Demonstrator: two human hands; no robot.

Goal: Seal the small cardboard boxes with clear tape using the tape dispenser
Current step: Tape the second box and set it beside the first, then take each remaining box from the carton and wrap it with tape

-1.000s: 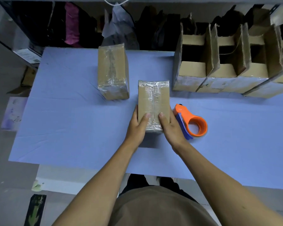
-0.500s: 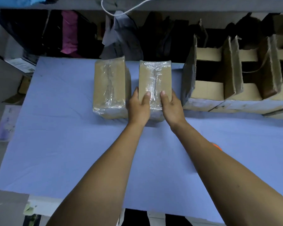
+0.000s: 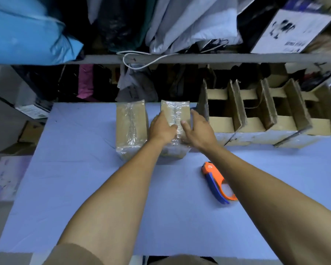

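Note:
Two small cardboard boxes wrapped in clear tape stand side by side at the far middle of the blue table. Both hands lie on the right box. My left hand rests along its left half, fingers stretched forward and thumb on the taped seam. My right hand rests along its right edge, thumb on top, fingers reaching down the side. The left box stands untouched, a narrow gap away. The orange and blue tape dispenser lies on the table nearer to me, partly under my right forearm.
A row of open cardboard cartons with raised flaps stands just right of the right box. Behind the table runs a shelf loaded with bags, a white cable and a printed box. Cardboard and papers lie on the floor at the left.
The box between my hands slid away from me, from beside the dispenser to a spot next to the other taped box. My fingers have straightened on it, and the view tilted up.

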